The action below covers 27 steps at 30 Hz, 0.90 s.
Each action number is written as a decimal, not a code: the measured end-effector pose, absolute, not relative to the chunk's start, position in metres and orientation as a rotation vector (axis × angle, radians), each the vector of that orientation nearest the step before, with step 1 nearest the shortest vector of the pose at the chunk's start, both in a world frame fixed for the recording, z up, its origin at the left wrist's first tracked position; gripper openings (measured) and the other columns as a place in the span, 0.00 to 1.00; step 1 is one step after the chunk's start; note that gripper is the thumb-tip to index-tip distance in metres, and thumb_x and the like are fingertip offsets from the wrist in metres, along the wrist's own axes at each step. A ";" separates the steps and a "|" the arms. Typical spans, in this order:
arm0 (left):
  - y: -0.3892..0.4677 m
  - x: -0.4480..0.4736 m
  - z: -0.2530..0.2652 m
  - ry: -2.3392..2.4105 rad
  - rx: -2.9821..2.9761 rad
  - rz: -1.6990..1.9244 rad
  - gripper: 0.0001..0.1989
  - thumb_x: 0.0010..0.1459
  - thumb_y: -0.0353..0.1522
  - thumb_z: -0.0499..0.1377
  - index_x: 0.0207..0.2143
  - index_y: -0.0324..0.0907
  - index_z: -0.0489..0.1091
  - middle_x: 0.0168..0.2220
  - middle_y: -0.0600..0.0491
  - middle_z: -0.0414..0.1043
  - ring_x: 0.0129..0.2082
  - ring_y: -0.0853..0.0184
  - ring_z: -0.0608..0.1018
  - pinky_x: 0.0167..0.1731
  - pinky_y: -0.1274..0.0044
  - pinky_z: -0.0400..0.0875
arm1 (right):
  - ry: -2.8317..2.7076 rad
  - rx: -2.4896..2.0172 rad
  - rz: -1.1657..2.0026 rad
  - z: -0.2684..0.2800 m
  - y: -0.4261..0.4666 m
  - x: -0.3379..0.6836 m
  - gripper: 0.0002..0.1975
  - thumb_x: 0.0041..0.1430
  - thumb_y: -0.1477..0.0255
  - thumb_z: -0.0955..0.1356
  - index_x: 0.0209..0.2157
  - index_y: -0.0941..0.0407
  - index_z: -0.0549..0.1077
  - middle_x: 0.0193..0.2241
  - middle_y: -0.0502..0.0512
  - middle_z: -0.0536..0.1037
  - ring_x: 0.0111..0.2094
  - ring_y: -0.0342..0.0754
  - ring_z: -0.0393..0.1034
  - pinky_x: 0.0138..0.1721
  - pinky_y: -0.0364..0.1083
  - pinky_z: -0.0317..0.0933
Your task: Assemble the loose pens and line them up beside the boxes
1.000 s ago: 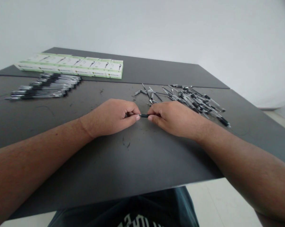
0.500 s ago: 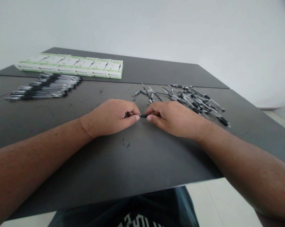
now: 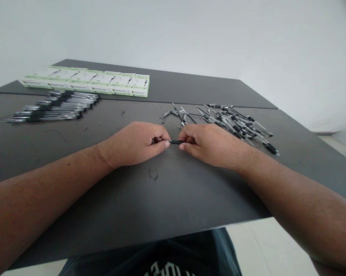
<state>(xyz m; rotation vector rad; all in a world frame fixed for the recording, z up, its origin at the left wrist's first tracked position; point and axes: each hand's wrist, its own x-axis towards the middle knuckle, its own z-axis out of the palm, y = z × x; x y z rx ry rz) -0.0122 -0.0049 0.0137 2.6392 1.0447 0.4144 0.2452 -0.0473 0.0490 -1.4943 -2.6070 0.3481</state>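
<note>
A pen (image 3: 175, 142) with a black grip lies level between my two hands, just above the dark table. My left hand (image 3: 144, 142) pinches its left end between thumb and fingers. At the other end, my right hand (image 3: 204, 143) is closed on the pen in the same way. Only the short black stretch between the fingertips shows; the rest is hidden in the hands. Just beyond my right hand lie loose pen parts (image 3: 182, 114), with clips and thin refills among them.
To the right is a heap of clear and black pens (image 3: 238, 124). A row of pens (image 3: 58, 107) lies side by side at the left. Behind it stand several white and green boxes (image 3: 104, 82) on the dark table (image 3: 150, 207).
My right hand has shifted slightly to the right along the pen, so more of the black grip shows between the hands. The left hand has stayed in place.
</note>
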 end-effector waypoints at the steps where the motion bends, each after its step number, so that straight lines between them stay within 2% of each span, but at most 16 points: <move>1: -0.005 -0.012 0.014 1.045 2.641 0.418 0.15 0.71 0.43 0.57 0.43 0.47 0.83 0.36 0.54 0.87 0.36 0.63 0.85 0.42 0.73 0.72 | -2.628 -1.482 0.325 0.049 -0.047 0.245 0.10 0.77 0.67 0.70 0.50 0.54 0.84 0.43 0.56 0.90 0.42 0.52 0.81 0.43 0.48 0.63; 4: -0.005 -0.012 0.014 1.045 2.640 0.417 0.16 0.71 0.43 0.57 0.43 0.47 0.83 0.36 0.54 0.87 0.37 0.63 0.85 0.42 0.73 0.72 | -2.662 -1.440 0.310 0.048 -0.047 0.246 0.14 0.80 0.67 0.67 0.52 0.54 0.85 0.46 0.58 0.90 0.45 0.54 0.82 0.46 0.49 0.64; 7: -0.005 -0.012 0.014 1.041 2.635 0.406 0.15 0.71 0.43 0.57 0.43 0.47 0.82 0.36 0.54 0.86 0.36 0.63 0.84 0.42 0.73 0.72 | -2.615 -1.456 0.362 0.048 -0.047 0.247 0.13 0.75 0.67 0.73 0.55 0.53 0.84 0.44 0.55 0.90 0.42 0.52 0.81 0.43 0.48 0.63; 9: -0.005 -0.012 0.013 1.040 2.640 0.406 0.15 0.71 0.43 0.57 0.43 0.47 0.82 0.36 0.53 0.86 0.36 0.63 0.84 0.42 0.73 0.72 | -2.614 -1.482 0.364 0.049 -0.047 0.247 0.11 0.73 0.67 0.74 0.54 0.53 0.84 0.43 0.55 0.90 0.40 0.52 0.81 0.41 0.47 0.63; 12: -0.005 -0.012 0.013 1.051 2.645 0.412 0.15 0.71 0.43 0.57 0.43 0.47 0.82 0.35 0.54 0.86 0.36 0.62 0.84 0.42 0.73 0.72 | -2.679 -1.450 0.311 0.049 -0.046 0.246 0.12 0.80 0.67 0.68 0.49 0.54 0.85 0.45 0.58 0.91 0.44 0.54 0.82 0.45 0.49 0.64; 14: -0.005 -0.012 0.013 1.058 2.641 0.413 0.15 0.71 0.43 0.57 0.42 0.47 0.82 0.35 0.54 0.86 0.36 0.63 0.84 0.42 0.73 0.72 | -2.680 -1.422 0.311 0.048 -0.046 0.247 0.15 0.82 0.67 0.66 0.51 0.54 0.85 0.48 0.59 0.91 0.47 0.54 0.82 0.47 0.49 0.64; 17: -0.005 -0.012 0.014 1.055 2.638 0.409 0.15 0.71 0.42 0.57 0.43 0.48 0.82 0.35 0.55 0.86 0.36 0.63 0.84 0.41 0.73 0.71 | -2.603 -1.461 0.363 0.048 -0.046 0.247 0.13 0.77 0.66 0.71 0.57 0.54 0.84 0.45 0.56 0.90 0.43 0.53 0.82 0.43 0.48 0.64; 19: -0.005 -0.013 0.014 1.055 2.634 0.401 0.15 0.70 0.43 0.57 0.43 0.48 0.82 0.35 0.54 0.85 0.36 0.63 0.84 0.41 0.73 0.71 | -2.586 -1.485 0.363 0.048 -0.047 0.247 0.12 0.74 0.67 0.74 0.55 0.53 0.83 0.43 0.55 0.90 0.41 0.52 0.81 0.41 0.48 0.63; 21: -0.006 -0.013 0.014 1.058 2.630 0.398 0.15 0.70 0.43 0.57 0.43 0.48 0.83 0.35 0.54 0.85 0.36 0.62 0.84 0.42 0.73 0.72 | -2.626 -1.479 0.335 0.049 -0.047 0.247 0.10 0.77 0.67 0.71 0.51 0.53 0.84 0.43 0.56 0.90 0.41 0.52 0.81 0.42 0.48 0.63; 23: -0.005 -0.013 0.014 1.061 2.628 0.399 0.15 0.70 0.43 0.57 0.43 0.47 0.83 0.35 0.53 0.86 0.36 0.62 0.83 0.42 0.72 0.72 | -2.661 -1.465 0.326 0.050 -0.047 0.246 0.13 0.81 0.68 0.67 0.50 0.54 0.85 0.45 0.57 0.90 0.44 0.53 0.81 0.45 0.49 0.63; 27: -0.005 -0.012 0.013 1.061 2.625 0.402 0.16 0.69 0.43 0.57 0.44 0.47 0.83 0.35 0.53 0.85 0.36 0.62 0.83 0.42 0.72 0.72 | -2.591 -1.471 0.389 0.050 -0.048 0.246 0.13 0.77 0.68 0.71 0.57 0.54 0.83 0.46 0.56 0.90 0.44 0.53 0.82 0.44 0.48 0.64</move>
